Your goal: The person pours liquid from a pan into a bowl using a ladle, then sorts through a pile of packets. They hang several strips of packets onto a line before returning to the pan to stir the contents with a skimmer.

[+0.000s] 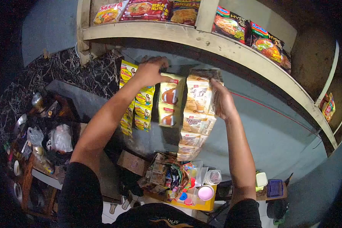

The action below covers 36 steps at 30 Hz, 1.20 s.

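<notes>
A long strip of cream-coloured Creamy Latte sachets (197, 95) hangs against the grey wall. My right hand (225, 102) is closed on its upper right edge, thumb at the front, with the other fingers partly hidden. My left hand (152, 71) is raised at the top of a shorter pale yellow sachet strip (169, 95). Its thumb reaches over the front of the upper sachet, apart from the curled fingers above. Left of that strip, bright yellow Dancow sachets (142, 111) hang in strips, partly covered by my left wrist and forearm.
Overhead, a wooden shelf (148, 33) holds several instant noodle packs (230, 24). Below stand a yellow table (207, 205) with tubs and packets, and a cardboard box (133, 162). A cluttered wooden rack (30, 197) is at left. A red string (269, 108) crosses the wall.
</notes>
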{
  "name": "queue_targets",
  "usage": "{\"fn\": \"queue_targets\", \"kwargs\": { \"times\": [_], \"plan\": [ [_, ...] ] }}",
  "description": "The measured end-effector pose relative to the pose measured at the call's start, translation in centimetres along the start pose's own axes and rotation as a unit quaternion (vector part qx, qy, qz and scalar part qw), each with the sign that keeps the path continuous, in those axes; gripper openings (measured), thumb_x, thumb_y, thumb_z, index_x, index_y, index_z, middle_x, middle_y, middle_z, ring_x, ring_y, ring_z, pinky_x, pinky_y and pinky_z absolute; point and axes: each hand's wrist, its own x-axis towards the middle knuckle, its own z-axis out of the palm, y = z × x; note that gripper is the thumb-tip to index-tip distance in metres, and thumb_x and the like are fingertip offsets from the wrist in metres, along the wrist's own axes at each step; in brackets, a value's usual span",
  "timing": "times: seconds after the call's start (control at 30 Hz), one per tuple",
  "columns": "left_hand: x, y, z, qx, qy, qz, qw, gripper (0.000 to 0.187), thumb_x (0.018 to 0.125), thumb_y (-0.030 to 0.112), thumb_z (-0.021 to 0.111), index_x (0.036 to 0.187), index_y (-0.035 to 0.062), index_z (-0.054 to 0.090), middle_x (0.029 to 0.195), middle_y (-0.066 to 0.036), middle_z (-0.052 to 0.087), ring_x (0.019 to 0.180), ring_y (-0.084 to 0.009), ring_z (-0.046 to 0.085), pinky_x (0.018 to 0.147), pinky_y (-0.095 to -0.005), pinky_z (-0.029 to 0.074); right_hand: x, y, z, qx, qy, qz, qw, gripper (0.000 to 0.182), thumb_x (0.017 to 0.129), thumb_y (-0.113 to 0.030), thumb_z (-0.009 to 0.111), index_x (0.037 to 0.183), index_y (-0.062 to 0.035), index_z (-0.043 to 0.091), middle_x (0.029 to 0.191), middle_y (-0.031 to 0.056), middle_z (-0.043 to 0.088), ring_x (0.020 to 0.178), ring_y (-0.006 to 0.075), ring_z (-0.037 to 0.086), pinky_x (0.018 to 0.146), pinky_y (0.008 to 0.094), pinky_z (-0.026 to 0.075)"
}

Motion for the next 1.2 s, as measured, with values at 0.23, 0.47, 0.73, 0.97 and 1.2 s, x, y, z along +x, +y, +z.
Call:
{"fn": "queue_targets", "kwargs": {
  "times": [0.23, 0.47, 0.73, 0.97, 1.2],
  "plan": [
    [-0.2, 0.5, -2.7, 0.125, -0.165, -0.017, 0.978, 0.032, 0.075, 0.047, 0.066, 0.090, 0.0193, 0.064, 0.083, -0.008, 0.067, 0.093, -0.0262, 0.063, 0.109, -0.0545, 0.018, 2.5, 0.4, 0.1, -0.020, 0.085, 0.015, 0.996, 0.036, 0.092, -0.021, 0.051, 0.119, 0.0015, 0.051, 0.113, 0.0140, 0.059, 0.096, 0.0206, 0.060, 0.081, 0.0319, 0.050],
    [-2.4, 3.4, -2.6, -0.063, -0.014, -0.025, 0.998, 0.043, 0.077, 0.044, 0.070, 0.102, 0.0104, 0.059, 0.090, -0.011, 0.066, 0.079, -0.0267, 0.065, 0.076, -0.0395, 0.048, 3.2, -0.1, 0.5, -0.046, 0.095, 0.002, 0.994, 0.035, 0.094, -0.024, 0.051, 0.119, 0.0005, 0.050, 0.109, 0.0140, 0.060, 0.092, 0.0223, 0.062, 0.078, 0.0341, 0.051],
    [-6.8, 8.8, 5.1, -0.497, -0.130, -0.167, 0.842, 0.017, 0.087, 0.014, 0.065, 0.096, 0.0035, 0.054, 0.084, -0.004, 0.066, 0.070, -0.0078, 0.060, 0.056, -0.0222, 0.047, 3.5, -1.4, -0.5, 0.013, -0.032, 0.101, 0.994, 0.048, 0.098, -0.041, 0.040, 0.121, 0.0002, 0.050, 0.110, 0.0178, 0.062, 0.093, 0.0222, 0.065, 0.076, 0.0350, 0.054],
    [-1.8, 10.2, 2.1, -0.662, -0.003, -0.277, 0.697, 0.021, 0.085, 0.014, 0.068, 0.095, -0.0011, 0.055, 0.084, -0.007, 0.066, 0.070, -0.0089, 0.062, 0.060, -0.0207, 0.048, -2.6, -0.7, 0.6, -0.255, 0.032, -0.092, 0.962, 0.052, 0.086, -0.018, 0.066, 0.128, 0.0024, 0.041, 0.108, 0.0133, 0.064, 0.093, 0.0180, 0.064, 0.075, 0.0316, 0.054],
    [-5.9, 9.7, 3.7, -0.647, -0.121, -0.193, 0.728, 0.044, 0.083, 0.009, 0.069, 0.119, -0.0016, 0.046, 0.102, -0.013, 0.066, 0.094, -0.0144, 0.064, 0.081, -0.0266, 0.051, 0.0, 0.0, -0.7, -0.185, 0.154, -0.127, 0.962, 0.049, 0.078, -0.006, 0.072, 0.112, -0.0027, 0.037, 0.095, 0.0141, 0.067, 0.078, 0.0114, 0.062, 0.056, 0.0214, 0.047]
  ]
}}
